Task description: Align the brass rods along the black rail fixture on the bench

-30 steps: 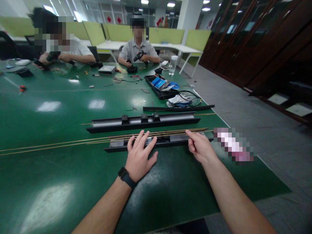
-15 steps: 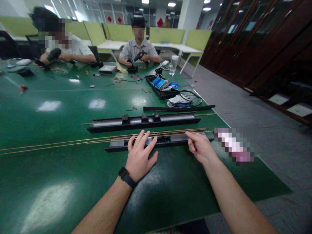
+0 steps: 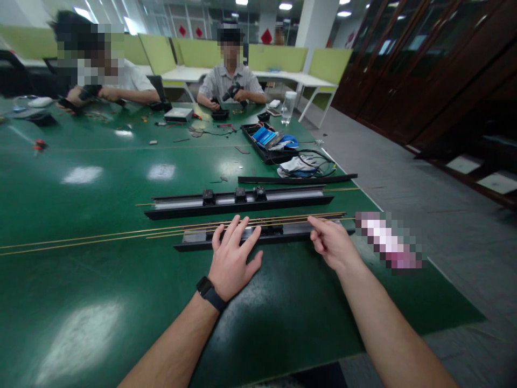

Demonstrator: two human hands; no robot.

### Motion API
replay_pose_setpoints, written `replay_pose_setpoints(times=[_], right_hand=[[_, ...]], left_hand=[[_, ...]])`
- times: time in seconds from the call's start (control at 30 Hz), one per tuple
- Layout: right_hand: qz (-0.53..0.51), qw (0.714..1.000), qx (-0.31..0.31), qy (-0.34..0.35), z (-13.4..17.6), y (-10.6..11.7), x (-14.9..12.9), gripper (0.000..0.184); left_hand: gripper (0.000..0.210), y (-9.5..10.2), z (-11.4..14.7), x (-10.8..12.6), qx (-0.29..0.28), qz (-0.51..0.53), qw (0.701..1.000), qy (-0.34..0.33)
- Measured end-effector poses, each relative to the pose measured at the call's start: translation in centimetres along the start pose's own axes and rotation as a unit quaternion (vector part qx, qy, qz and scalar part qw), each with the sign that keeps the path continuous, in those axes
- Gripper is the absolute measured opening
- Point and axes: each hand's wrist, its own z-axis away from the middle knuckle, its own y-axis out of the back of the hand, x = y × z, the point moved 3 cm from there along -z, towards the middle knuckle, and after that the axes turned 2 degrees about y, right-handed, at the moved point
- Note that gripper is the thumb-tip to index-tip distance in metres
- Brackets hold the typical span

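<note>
Several thin brass-coloured rods (image 3: 97, 238) lie lengthwise over the nearer black channel (image 3: 299, 235) and stick out far to the left. My left hand (image 3: 234, 258), wearing a dark watch, has its fingers spread, with the fingertips over the rods and the channel. At the right part of the channel is my right hand (image 3: 331, 242). Its index fingertip is at the rods and its other visible fingers are curled. The thumb is hidden, so whether it pinches a rod is unclear. Behind them lies a matching channel (image 3: 238, 207) with small black blocks (image 3: 240, 194) in it.
A black strip (image 3: 299, 179), gloves (image 3: 299, 166) with a black cable, and a black tray (image 3: 258, 148) holding blue items lie farther back on the green table (image 3: 121, 280). A glass (image 3: 287, 108) stands at the far edge. Two people across the table hold power drills (image 3: 231, 91).
</note>
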Motion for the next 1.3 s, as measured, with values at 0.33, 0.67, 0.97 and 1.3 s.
replay_pose_setpoints(times=[0.33, 0.67, 0.97, 1.3], right_hand=[[-0.018, 1.0, -0.004, -0.011, 0.28, -0.16, -0.33, 0.039], [0.0, 1.0, 0.014, -0.008, 0.12, -0.05, -0.02, 0.04], [-0.025, 1.0, -0.016, 0.0, 0.03, 0.07, 0.01, 0.035], [-0.017, 1.0, 0.01, -0.007, 0.13, -0.12, -0.08, 0.041]], left_hand=[[0.048, 0.14, -0.12, 0.18, 0.003, 0.002, 1.0, 0.0], [0.048, 0.02, -0.06, 0.05, 0.003, 0.002, 1.0, 0.0], [0.048, 0.06, -0.05, 0.08, 0.001, 0.001, 1.0, 0.0], [0.048, 0.05, -0.05, 0.05, -0.003, -0.002, 1.0, 0.0]])
